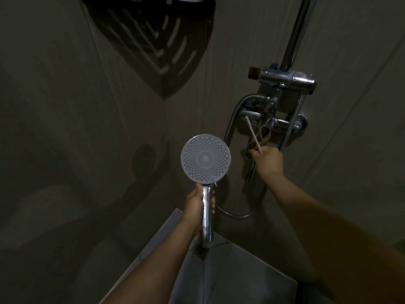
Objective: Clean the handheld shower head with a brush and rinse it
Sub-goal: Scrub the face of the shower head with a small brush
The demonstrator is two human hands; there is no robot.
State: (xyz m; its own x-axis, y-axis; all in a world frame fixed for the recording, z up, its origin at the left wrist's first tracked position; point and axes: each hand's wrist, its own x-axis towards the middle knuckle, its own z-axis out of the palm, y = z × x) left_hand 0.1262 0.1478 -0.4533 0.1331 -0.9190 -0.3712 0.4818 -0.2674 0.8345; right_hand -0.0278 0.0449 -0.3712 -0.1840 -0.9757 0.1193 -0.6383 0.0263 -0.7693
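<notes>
Progress: judging by the scene, the rinsing stage is being set up; no water is running from the nozzles, and whether any scrubbing is done cannot be told in this dim light.
Shower head: the round, grey-faced handheld shower head with a chrome handle (205, 157) is being held upright, its nozzle face turned toward the camera, in front of the wall corner.
Left hand: the left hand (198, 205) is wrapping its grip around the chrome handle.
Right hand: the right hand (266, 160) is holding a thin, pale stick-like brush (253, 134) while reaching at the chrome wall-mounted tap fitting (276, 119).
Hose: the metal hose (235, 213) is looping from the handle toward the tap.
Containers: a dark slotted corner shelf (153, 38) is hanging above; its contents are not showing from below.
</notes>
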